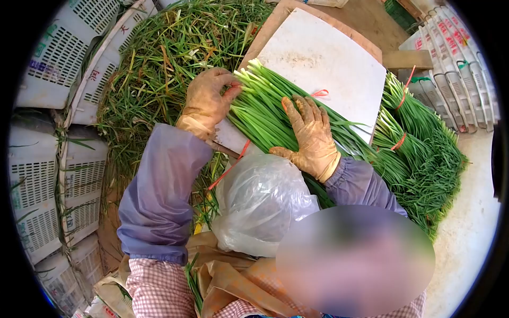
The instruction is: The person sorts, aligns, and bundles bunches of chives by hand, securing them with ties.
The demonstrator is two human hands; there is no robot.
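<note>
Pale-ended green chives (pixel 263 108) lie aslant on the board (pixel 328 47), tips seemingly hidden.

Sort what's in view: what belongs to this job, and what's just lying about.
Belongs, by the look of it:
- green stalks
- left hand, at their pale ends
- right hand, spread over them
- white board underneath

Probably lying about:
- leaf heap
- white crates

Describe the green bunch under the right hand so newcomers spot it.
Find the big white board. Across its lower part lies a fanned green bunch, pale ends at the left hand, right hand flat on top. Unlike the bunches at right with red ties, it shows none across its top.
</note>
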